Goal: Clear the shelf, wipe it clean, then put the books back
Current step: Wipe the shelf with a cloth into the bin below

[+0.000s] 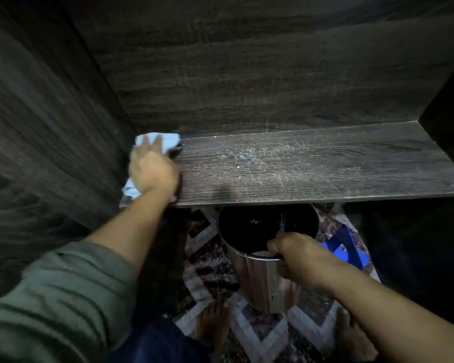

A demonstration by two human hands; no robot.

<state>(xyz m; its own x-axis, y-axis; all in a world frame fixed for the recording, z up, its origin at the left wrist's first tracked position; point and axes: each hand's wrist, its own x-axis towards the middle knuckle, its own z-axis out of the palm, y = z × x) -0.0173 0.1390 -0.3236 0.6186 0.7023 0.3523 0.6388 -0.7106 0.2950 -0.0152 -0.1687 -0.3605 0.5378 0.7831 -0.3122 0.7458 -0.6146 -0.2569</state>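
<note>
Bare feet [212,323] on a patterned rug [207,258], bottom of view. Above them, right hand [296,258] curled over the near rim of a metal bin [260,281], thumb outside and fingers hooked inside. The bin is held tilted just under the shelf's front edge, dark inside. Something blue [349,247] on the rug right of the bin, can't tell what. Left hand [152,171], green sleeve pushed up, fingers fairly straight and spread, pressing a light blue cloth [168,141] flat on the shelf [312,169]. The cloth sits in the far-left corner, against the side wall [50,127]. Shelf is dark woodgrain with pale dust and crumbs [249,155] mid-board, right of the cloth. Back panel [247,87] shows scuffs.
</note>
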